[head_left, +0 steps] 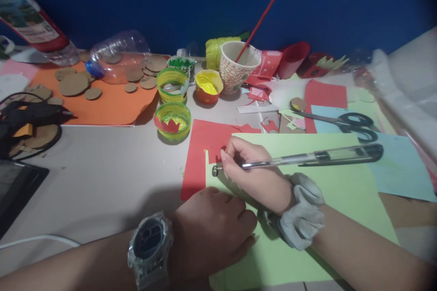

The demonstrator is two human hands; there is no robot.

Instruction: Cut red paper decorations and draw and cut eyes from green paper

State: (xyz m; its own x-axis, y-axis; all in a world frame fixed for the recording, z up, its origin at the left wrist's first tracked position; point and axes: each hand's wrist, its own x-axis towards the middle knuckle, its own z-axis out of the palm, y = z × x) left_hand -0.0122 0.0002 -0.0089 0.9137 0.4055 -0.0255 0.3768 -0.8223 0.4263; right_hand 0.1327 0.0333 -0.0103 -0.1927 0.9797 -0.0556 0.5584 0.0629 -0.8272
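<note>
Near the middle of the desk (pixel 102 168), the right hand (pixel 254 173) pinches a clear-barrelled pen (pixel 300 158) between its fingers (pixel 232 148); the pen tip rests on the upper left corner of a light green paper sheet (pixel 341 186), its capped end pointing toward 3 o'clock. At 7 o'clock from that hand, the left hand (pixel 213 225), fingers curled together, presses down on the green sheet's left edge. A red paper sheet (pixel 201 145) lies partly under the green one. Black scissors (pixel 351 122) lie at 2 o'clock from the right hand, and a yellow paint cup (pixel 209 85) stands at 11 o'clock.
</note>
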